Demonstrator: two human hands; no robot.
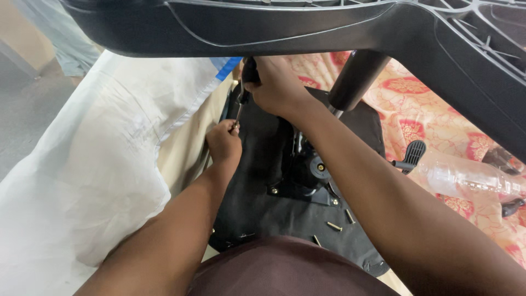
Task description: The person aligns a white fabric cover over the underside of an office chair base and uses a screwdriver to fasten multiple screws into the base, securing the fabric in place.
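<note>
Black fabric seat underside [257,181], matte, with glossy metal mechanism plate [307,170] at centre frame; loose brass screws [334,226] scattered lower centre. Thin steel-shafted screwdriver [241,104], upper centre, hemmed in by curved black plastic chair base [307,27] overhead and white plastic sheeting [98,159] left. Right hand [276,87] clenched on its dark handle. Left hand [223,143] below, fingertips pinched around the tip.
</note>
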